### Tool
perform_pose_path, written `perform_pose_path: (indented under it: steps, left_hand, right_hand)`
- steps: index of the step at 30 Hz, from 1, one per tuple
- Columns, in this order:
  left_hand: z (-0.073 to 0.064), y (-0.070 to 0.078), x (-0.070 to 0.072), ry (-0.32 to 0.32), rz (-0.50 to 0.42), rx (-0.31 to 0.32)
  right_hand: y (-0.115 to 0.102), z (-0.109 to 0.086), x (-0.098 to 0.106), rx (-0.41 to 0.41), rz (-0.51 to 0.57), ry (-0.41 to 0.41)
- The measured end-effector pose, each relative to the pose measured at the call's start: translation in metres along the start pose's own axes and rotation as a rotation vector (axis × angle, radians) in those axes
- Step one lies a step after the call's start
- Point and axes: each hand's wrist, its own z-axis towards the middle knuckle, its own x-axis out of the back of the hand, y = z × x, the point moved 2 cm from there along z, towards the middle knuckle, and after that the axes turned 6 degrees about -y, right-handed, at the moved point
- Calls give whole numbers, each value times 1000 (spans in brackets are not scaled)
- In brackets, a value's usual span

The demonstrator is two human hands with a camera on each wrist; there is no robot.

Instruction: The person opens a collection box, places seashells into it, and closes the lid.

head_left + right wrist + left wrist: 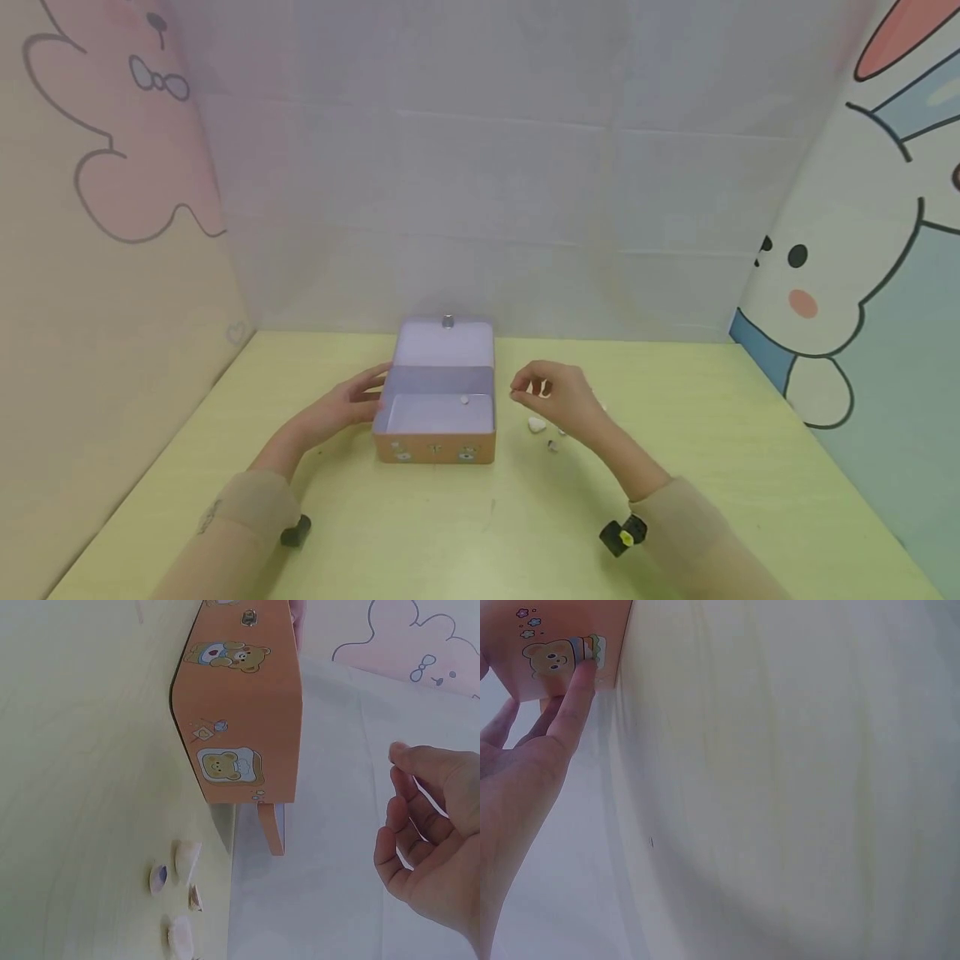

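An orange tin box (435,448) with bear pictures stands on the table, its lilac-lined lid (444,343) tipped back. One small white shell (464,400) lies on its floor. My left hand (347,408) touches the box's left side with outstretched fingers; in the left wrist view the fingers (574,709) press on the printed wall. Right of the box, above the table, my right hand (558,398) brings thumb and forefinger together on what looks like a small shell, mostly hidden by the fingertips. The right wrist view shows the other fingers (409,840) loosely bent.
Several shells lie on the table right of the box, among them a white shell (536,424) and a darker-marked shell (552,446). A metal clasp (447,321) sits on the lid's edge. Behind the table (420,533) hangs a pale sheet (480,183); cartoon-printed panels flank both sides.
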Motion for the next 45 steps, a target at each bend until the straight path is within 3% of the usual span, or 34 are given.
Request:
perform_pose_path:
  steps: [15, 26, 34, 45]
  left_hand:
    - [-2, 2, 0, 16, 19, 28]
    - [-1, 2, 0, 5, 11, 24]
    - [0, 1, 1, -7, 2, 14]
    - [0, 2, 1, -5, -3, 14]
  right_hand:
    - [-4, 18, -33, 19, 45, 28]
    - [1, 24, -57, -44, 49, 17]
    - [5, 27, -67, -28, 60, 46]
    - [6, 30, -76, -95, 71, 38]
